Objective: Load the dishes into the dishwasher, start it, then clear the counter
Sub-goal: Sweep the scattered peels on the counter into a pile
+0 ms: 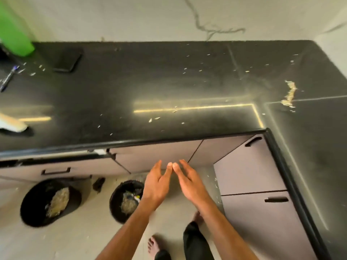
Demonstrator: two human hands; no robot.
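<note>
Both hands were held out in front of the person, below the front edge of the dark counter [169, 81] and above the pale floor [78, 239]. The left hand [156, 184] and the right hand [189, 182] were flat and open, fingers stretched and spread, holding nothing; the tips of the two thumbs met or nearly met between them. The counter ran in an L shape, with pale crumbs [155, 118] scattered over it and a thicker smear of food scraps [290, 95] near the inner corner on the right. At the far left stood a green container [13, 29], blurred and cut off by the frame, with a dark flat phone-like slab [67, 61] beside it and a blue pen [8, 77] nearer the edge. A white brush-like thing [13, 124] lay at the left edge of the counter, too blurred to name for sure. Under the counter were grey cabinet doors [249, 175] with black handles. On the floor sat two black bins, the left bin [48, 203] and the right bin [125, 199], each holding yellowish waste; the left hand hung just beside the right bin. A bare foot [154, 246] and dark trouser legs [197, 243] showed at the bottom. No dishes could be made out, and the dishwasher could not be told apart from the cabinet fronts.
</note>
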